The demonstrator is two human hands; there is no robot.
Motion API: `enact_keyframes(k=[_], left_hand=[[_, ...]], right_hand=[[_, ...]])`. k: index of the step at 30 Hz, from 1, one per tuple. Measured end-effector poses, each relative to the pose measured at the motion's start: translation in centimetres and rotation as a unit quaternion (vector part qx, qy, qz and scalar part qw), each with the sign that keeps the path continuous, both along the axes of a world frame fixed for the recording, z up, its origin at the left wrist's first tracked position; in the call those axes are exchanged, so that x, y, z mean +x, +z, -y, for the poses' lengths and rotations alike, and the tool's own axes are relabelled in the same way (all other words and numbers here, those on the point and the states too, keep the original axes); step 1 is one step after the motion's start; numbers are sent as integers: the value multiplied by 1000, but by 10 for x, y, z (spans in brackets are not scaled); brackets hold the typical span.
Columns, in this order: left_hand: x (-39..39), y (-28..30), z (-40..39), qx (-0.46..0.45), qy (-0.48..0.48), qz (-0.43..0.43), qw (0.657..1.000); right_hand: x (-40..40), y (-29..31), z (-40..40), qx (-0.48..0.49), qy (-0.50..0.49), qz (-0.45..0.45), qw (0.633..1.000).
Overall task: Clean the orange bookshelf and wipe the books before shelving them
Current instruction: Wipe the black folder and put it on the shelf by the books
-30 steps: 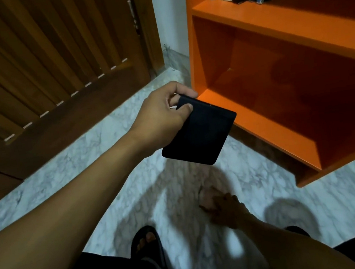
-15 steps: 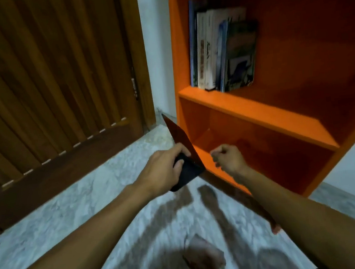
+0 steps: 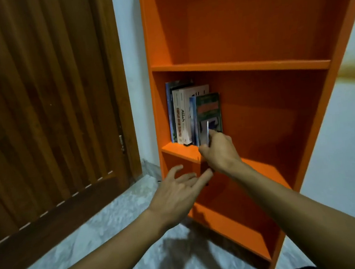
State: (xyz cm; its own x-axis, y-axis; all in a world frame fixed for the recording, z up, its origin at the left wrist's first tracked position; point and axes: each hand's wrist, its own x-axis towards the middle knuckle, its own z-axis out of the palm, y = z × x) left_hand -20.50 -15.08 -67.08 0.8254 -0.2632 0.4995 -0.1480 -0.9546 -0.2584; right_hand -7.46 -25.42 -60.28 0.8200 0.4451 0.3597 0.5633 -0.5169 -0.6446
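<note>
Passed from the spread left hand point(image 3: 176, 196), a thin, seemingly dark book point(image 3: 204, 139) sits gripped in the right hand point(image 3: 218, 152)

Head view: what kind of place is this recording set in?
Probably a room in a home: an orange bookshelf holding a few books stands against a pale wall beside a slatted wooden door, on a marble-patterned floor.

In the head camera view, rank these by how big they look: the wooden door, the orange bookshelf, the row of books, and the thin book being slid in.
1. Orange bookshelf and wooden door: both run out of frame, too close to rank.
3. Row of books.
4. Thin book, edge-on in the right hand, partly hidden.
</note>
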Motion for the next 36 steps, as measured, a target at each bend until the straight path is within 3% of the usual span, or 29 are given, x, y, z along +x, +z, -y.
enact_keyframes(k=[2, 6, 11, 17, 24, 28, 32, 36], left_hand=[[1, 10, 5, -31, 36, 51, 998], [2, 13, -17, -184, 101, 128, 969], [35, 5, -56, -344, 125, 82, 927], [144, 1, -101, -428, 125, 38, 894], [259, -27, -114, -497, 156, 83, 850], [289, -39, -100, -499, 190, 104, 839], [304, -28, -94, -553, 235, 114, 791], [310, -9, -98, -610, 218, 121, 752]], right_hand=[[13, 7, 13, 39, -30, 17, 999], [48, 11, 41, 60, -104, 52, 991], [77, -2, 53, 45, -150, 78, 985], [132, -22, 28, 6, -206, 100, 973], [182, -54, 4, -59, -241, 25, 968], [184, -60, 0, -65, -195, 55, 977], [172, -54, -11, -54, -186, 105, 975], [163, -60, -16, -42, -164, 86, 982]])
